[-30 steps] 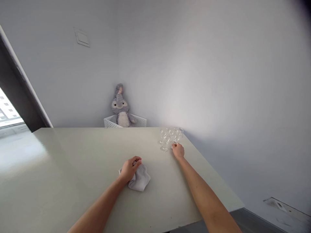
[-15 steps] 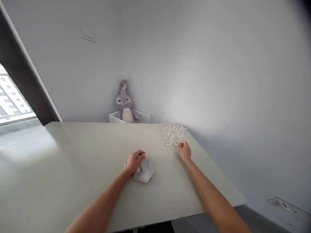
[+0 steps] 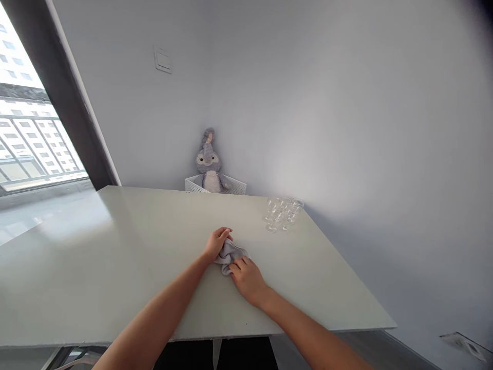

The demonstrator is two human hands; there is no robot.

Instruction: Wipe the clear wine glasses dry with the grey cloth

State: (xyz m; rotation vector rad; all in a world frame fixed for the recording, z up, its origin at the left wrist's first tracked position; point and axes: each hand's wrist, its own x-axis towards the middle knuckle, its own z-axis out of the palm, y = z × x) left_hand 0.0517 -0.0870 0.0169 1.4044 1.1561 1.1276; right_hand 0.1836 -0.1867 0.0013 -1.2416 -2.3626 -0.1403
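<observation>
A crumpled light grey cloth (image 3: pixel 230 254) lies on the pale table, between my two hands. My left hand (image 3: pixel 219 243) has its fingers closed at the cloth's upper left edge. From the lower right, my right hand (image 3: pixel 246 277) grips the cloth's near side with bent fingers. Several clear stemmed glasses (image 3: pixel 283 211) stand close together near the table's back right corner, beyond both hands and touched by neither.
The pale table (image 3: pixel 162 221) has its right edge near a grey wall. Behind its far edge a grey plush rabbit (image 3: pixel 211 163) sits in a white perforated basket (image 3: pixel 193 185). A window (image 3: pixel 34 128) is at the left.
My right hand has moved from beside the glasses down and left onto the cloth. The cloth is more bunched up. The view has shifted slightly left.
</observation>
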